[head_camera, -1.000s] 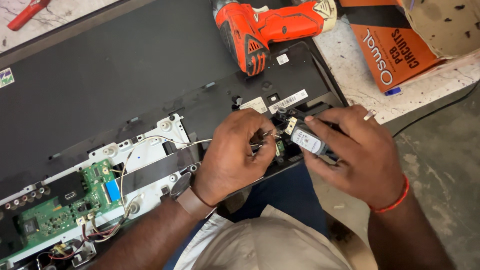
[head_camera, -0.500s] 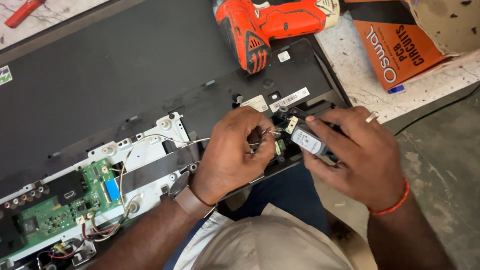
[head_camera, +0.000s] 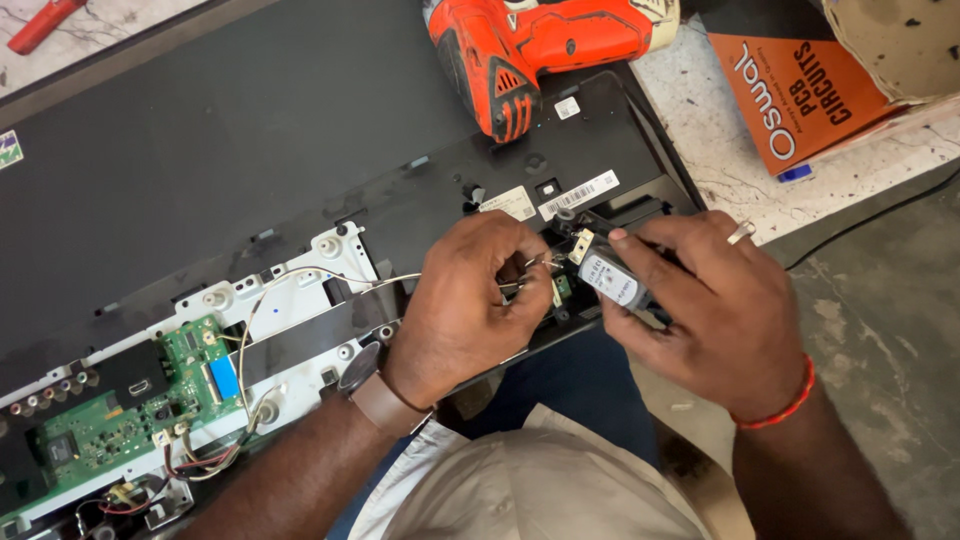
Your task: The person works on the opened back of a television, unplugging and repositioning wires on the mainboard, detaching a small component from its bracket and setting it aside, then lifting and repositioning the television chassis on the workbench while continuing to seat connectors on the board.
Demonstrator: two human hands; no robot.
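Note:
A large black flat-panel back [head_camera: 230, 150] lies face down across the bench. My left hand [head_camera: 465, 305] pinches thin wires [head_camera: 525, 275] near the panel's lower right corner. My right hand [head_camera: 710, 310] grips a small dark speaker-like module with a white label [head_camera: 612, 280] at that same corner. The wires run between the two hands, and a small green board piece [head_camera: 563, 288] shows just beneath them. A thin cable [head_camera: 300, 285] leads left from my left hand toward the green circuit board [head_camera: 150, 395].
An orange power drill [head_camera: 530, 45] rests on the panel's top edge. An orange and black cardboard box [head_camera: 800, 85] sits at the upper right on the white bench. A red tool handle [head_camera: 45, 22] lies at the top left. A concrete floor [head_camera: 890, 330] is at right.
The view has shifted slightly. Both hands stay at the panel's lower right corner with the same hold, only small finger movements.

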